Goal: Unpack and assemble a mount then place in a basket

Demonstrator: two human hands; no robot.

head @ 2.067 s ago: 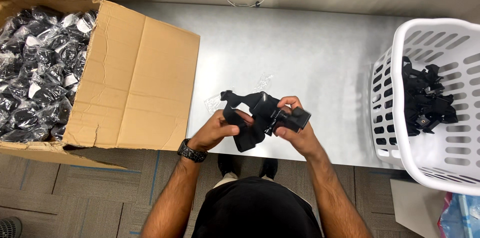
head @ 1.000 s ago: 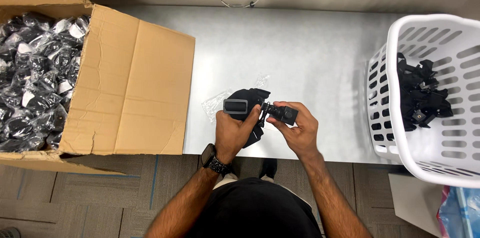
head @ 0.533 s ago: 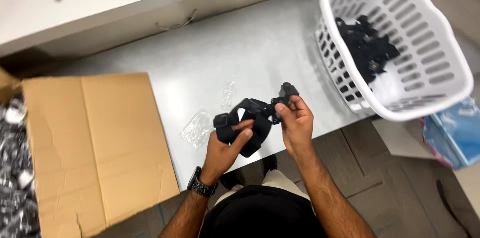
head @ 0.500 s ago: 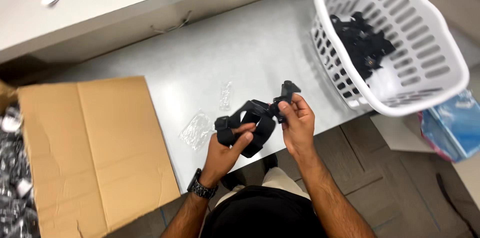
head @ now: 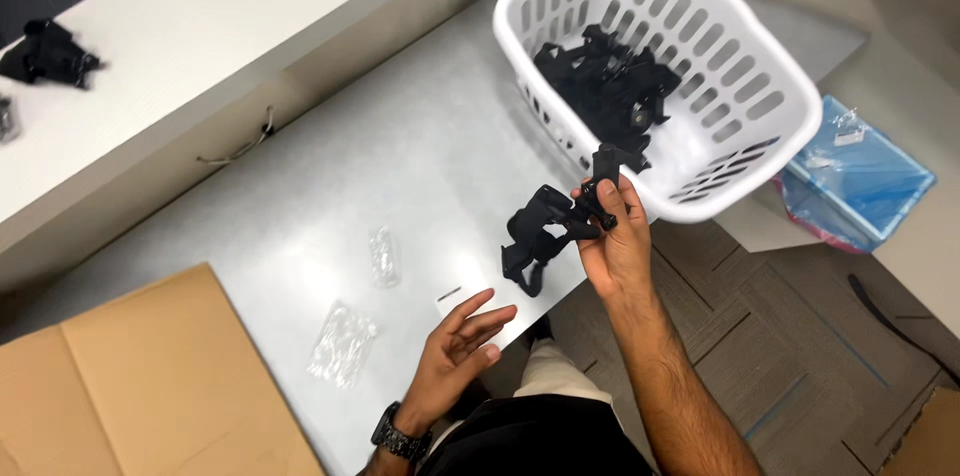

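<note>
My right hand [head: 615, 241] grips a black plastic clamp-like part [head: 548, 226] by its upper end, holding it above the grey table's [head: 400, 151] near edge, just beside the white slotted laundry basket [head: 735, 66]. Several similar black parts [head: 605, 86] lie inside the basket. My left hand [head: 462, 336] hovers lower, fingers spread, palm up, holding nothing, with a black watch on the wrist. Two empty clear plastic bags [head: 342, 341] [head: 384, 254] lie on the table to the left of that hand.
A flattened brown cardboard flap [head: 140, 386] covers the table's lower left. A white shelf [head: 200, 16] runs behind, with a black part [head: 45, 51] on it. A blue plastic bag [head: 860, 176] lies on the floor right of the basket.
My left hand has let go of the black part and dropped away open. The right hand alone carries the part toward the basket. The view has swung right.
</note>
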